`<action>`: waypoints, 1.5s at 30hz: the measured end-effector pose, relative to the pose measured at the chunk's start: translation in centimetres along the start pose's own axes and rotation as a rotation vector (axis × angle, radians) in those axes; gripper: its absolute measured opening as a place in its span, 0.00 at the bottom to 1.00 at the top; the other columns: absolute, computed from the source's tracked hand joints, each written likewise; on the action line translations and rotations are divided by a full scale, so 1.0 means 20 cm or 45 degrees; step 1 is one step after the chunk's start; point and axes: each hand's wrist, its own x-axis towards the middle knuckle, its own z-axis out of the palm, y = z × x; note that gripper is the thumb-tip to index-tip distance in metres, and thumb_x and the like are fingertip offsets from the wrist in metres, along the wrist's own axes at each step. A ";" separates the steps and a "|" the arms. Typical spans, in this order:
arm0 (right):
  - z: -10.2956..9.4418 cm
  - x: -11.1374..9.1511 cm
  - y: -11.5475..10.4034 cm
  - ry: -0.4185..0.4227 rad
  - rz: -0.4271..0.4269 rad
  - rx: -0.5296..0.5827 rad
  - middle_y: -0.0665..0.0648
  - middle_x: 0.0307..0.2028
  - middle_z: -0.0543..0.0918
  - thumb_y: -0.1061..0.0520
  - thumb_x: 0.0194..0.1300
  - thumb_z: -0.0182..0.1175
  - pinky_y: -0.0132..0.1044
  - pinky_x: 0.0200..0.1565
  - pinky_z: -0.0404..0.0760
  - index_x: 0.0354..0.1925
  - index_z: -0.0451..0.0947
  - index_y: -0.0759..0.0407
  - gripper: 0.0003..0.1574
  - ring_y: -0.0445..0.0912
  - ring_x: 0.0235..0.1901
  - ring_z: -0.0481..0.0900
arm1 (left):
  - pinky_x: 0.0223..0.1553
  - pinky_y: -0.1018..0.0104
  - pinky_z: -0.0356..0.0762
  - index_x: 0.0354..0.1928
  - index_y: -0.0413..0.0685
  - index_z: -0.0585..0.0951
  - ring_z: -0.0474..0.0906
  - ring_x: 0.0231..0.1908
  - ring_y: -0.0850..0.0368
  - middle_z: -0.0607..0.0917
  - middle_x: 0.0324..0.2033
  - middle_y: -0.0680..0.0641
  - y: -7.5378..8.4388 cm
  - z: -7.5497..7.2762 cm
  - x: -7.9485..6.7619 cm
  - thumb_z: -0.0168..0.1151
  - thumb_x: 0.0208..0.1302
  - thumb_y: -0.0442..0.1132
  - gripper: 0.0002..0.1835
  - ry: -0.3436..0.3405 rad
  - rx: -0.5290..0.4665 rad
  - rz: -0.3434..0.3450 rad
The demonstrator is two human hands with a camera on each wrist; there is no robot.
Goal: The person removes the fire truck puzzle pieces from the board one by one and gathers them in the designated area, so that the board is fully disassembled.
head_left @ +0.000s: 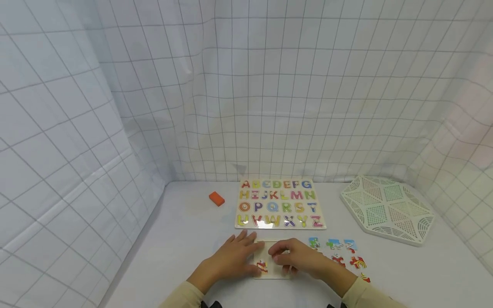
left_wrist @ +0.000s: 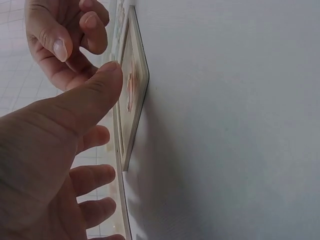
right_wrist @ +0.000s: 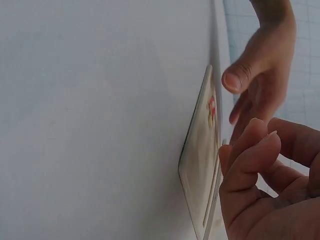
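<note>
A small pale wooden puzzle board [head_left: 274, 274] lies flat on the table between both hands. One red and yellow jigsaw piece [head_left: 262, 266] sits in its lower left corner. The left hand [head_left: 236, 256] rests at the board's left side, fingers spread and thumb by the piece. Over the board's right half hovers the right hand [head_left: 298, 258], its fingers loosely bent. In the left wrist view, a gap shows between the right thumb [left_wrist: 60, 49] and fingers, with nothing seen between them. Part of the board is hidden under the right hand.
Several loose jigsaw pieces [head_left: 358, 262] lie to the right of the right hand, some partly covered by it. Behind the small board is an alphabet board [head_left: 280, 214]. An orange block [head_left: 217, 198] lies back left, and a white patterned polygonal panel [head_left: 389, 214] back right.
</note>
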 end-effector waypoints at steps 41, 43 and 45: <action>0.12 0.11 0.00 0.046 -0.143 -0.298 0.49 0.25 0.77 0.69 0.56 0.65 0.29 0.21 0.67 0.42 0.84 0.55 0.16 0.39 0.20 0.71 | 0.71 0.34 0.59 0.72 0.69 0.73 0.57 0.77 0.42 0.70 0.74 0.49 0.00 0.04 0.04 0.65 0.58 0.72 0.41 0.025 0.077 0.020; 0.10 0.11 0.00 0.044 -0.129 -0.264 0.50 0.25 0.78 0.69 0.57 0.63 0.30 0.20 0.67 0.43 0.84 0.56 0.16 0.39 0.19 0.70 | 0.71 0.34 0.59 0.72 0.70 0.73 0.57 0.77 0.42 0.70 0.73 0.49 0.00 0.04 0.04 0.65 0.58 0.71 0.40 0.023 0.075 0.021; 0.08 0.10 0.00 0.041 -0.117 -0.227 0.51 0.26 0.78 0.69 0.58 0.61 0.30 0.19 0.67 0.45 0.84 0.57 0.17 0.40 0.17 0.69 | 0.71 0.35 0.59 0.72 0.69 0.73 0.57 0.77 0.42 0.70 0.74 0.49 0.00 0.04 0.04 0.65 0.58 0.71 0.40 0.020 0.080 0.018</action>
